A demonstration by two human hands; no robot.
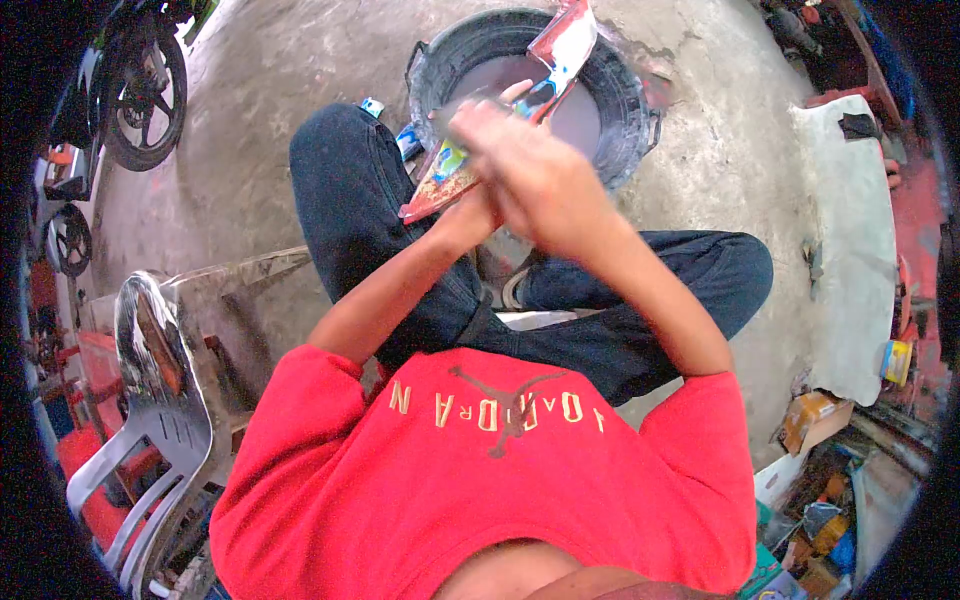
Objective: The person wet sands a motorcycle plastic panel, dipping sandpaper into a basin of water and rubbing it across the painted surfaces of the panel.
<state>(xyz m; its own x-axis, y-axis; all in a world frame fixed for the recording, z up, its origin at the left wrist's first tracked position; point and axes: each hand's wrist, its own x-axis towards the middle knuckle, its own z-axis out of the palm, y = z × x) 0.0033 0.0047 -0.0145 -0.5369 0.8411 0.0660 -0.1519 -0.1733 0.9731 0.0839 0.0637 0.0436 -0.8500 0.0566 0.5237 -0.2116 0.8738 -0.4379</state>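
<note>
A long, narrow plastic panel (568, 48), like a motorcycle body panel, slants over a dark tub (430, 75). Its surface is red and white with blue, green and yellow graphics, and the lower end is a red point. My left hand (478, 212) is closed around the panel from beneath; a few of its fingertips show at the far edge. Across the panel's middle lies my right hand (540, 185), smeared by motion. Whether anything is under its fingers is hidden. Greyish water (575, 125) stands in the tub, below the panel.
Small blue-and-white packets (408, 142) lie between my knee and the tub. A motorcycle wheel (145, 100) stands at the upper left, a plastic chair (165, 420) at the lower left. On the right are a pale sheet (855, 250), a cardboard box (815, 420) and mixed clutter (825, 530).
</note>
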